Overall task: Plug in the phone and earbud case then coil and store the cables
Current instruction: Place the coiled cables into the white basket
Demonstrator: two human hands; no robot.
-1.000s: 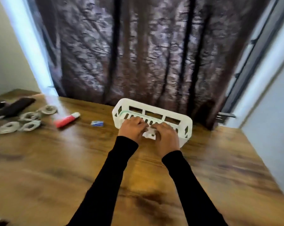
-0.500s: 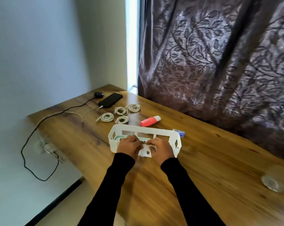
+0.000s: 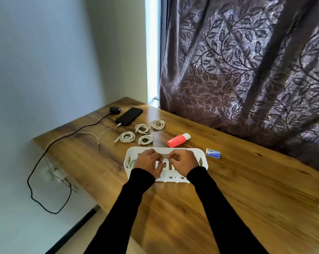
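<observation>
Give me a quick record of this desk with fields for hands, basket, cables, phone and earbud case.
hands: left hand and right hand over the basket, fingers curled; what they pinch is unclear
basket: white basket on the wooden desk
cables: four coiled cables beyond the basket
phone: phone with a white cable plugged in
earbud case: earbud case on a black cable

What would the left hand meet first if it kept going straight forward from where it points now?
Probably the far wall of the white basket beyond the left hand; past that, the nearest coiled cable. Depth is uncertain.
</observation>
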